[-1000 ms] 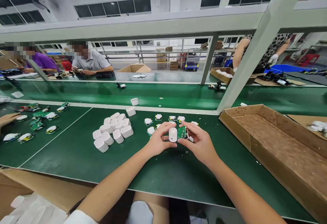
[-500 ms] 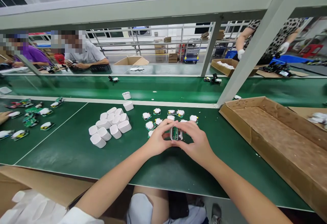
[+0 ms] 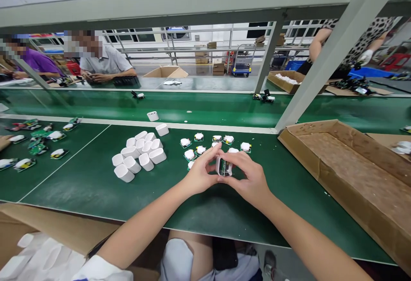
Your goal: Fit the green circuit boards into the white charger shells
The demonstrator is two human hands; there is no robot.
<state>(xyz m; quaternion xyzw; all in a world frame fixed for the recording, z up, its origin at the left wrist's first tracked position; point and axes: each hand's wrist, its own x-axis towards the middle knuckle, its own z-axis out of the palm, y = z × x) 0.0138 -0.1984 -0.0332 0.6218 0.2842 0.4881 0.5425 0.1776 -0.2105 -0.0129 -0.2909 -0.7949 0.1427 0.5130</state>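
Note:
A white casing with a green circuit board inside point(image 3: 224, 167) is held between both hands above the green table point(image 3: 144, 204). My left hand point(image 3: 202, 170) grips its left side with thumb and fingers. Around its right side my right hand point(image 3: 246, 172) is closed. Just behind the hands lie several small circuit boards topped with white pieces point(image 3: 189, 155), some of them partly hidden by my fingers. To the left stands a cluster of white casings point(image 3: 140, 146), with another casing point(image 3: 162, 129) close behind it.
A long cardboard tray point(image 3: 353, 174) lies at the right. Bottom left, a cardboard box point(image 3: 64, 225) holds white parts. More circuit boards point(image 3: 38, 144) sit at the far left, near another person's hand point(image 3: 4, 141). A green conveyor point(image 3: 205, 107) runs behind, with people beyond it.
The held casing has turned slightly between my fingers. On the conveyor, the white casing and black parts have shifted a little left. The view has tilted slightly.

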